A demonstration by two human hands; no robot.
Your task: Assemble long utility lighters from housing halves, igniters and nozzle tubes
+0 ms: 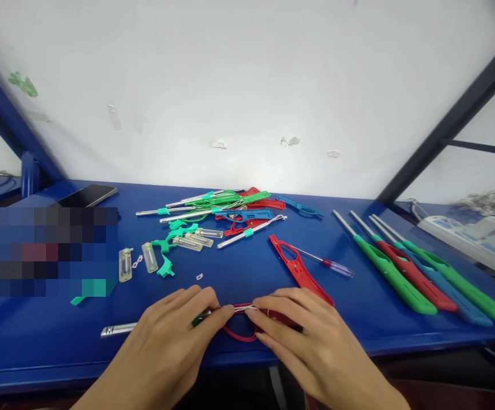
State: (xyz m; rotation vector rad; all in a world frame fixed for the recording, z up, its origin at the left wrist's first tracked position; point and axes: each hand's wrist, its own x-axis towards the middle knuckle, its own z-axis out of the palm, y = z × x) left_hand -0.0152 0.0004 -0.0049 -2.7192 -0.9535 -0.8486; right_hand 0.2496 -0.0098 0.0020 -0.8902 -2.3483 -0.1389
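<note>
Near the table's front edge, a red plastic lighter shell [239, 337] with a loop-shaped opening lies between my hands. My left hand [179, 327] is closed on its left part, where a metal tube [118, 329] sticks out to the left. White wires [244, 308] run along the shell's top edge. My right hand [301, 324] pinches the wires and shell at the right of the loop, its fingers covering the shell's right part. Another red half shell [298, 265] lies just behind my right hand, beside a screwdriver [336, 268] with a clear purple handle.
Behind lie piled green, red and blue shells [247, 214] with metal tubes. Clear fuel tanks [125, 265] and teal pieces [166, 266] are at left centre, a phone [89, 195] back left. Assembled lighters [395, 276] lie right; a white power strip [469, 239] is beyond.
</note>
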